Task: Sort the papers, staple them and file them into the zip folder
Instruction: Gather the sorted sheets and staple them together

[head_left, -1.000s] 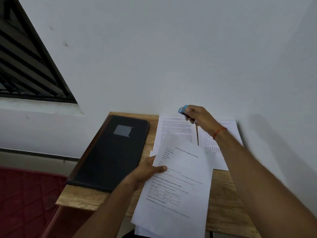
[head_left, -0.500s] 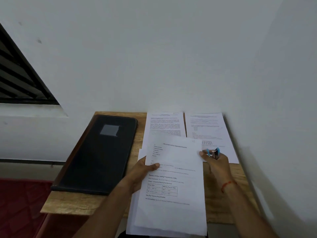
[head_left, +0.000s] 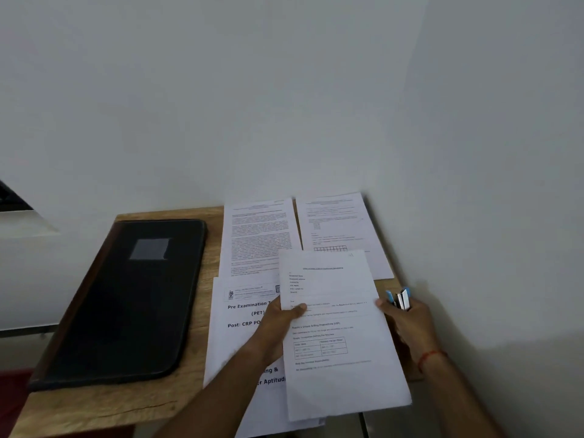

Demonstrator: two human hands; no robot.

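Left hand (head_left: 278, 324) pinches a white printed sheaf (head_left: 335, 330) over the grainy wooden table (head_left: 104, 406); right hand (head_left: 409, 324) — fingers (head_left: 384, 305) curled round a blue stapler (head_left: 399, 298) — touches its edge. Matte black round-cornered zip folder (head_left: 126, 305) lies left.

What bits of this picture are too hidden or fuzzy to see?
Head view:
The small print on the held white printed sheet: blurred, too small.
The white "Pre Examination" sheet: heading covered by the left hand and the held sheet.
The blue and silver stapler: mostly hidden inside the right hand.
The black zip folder: closed, contents hidden.
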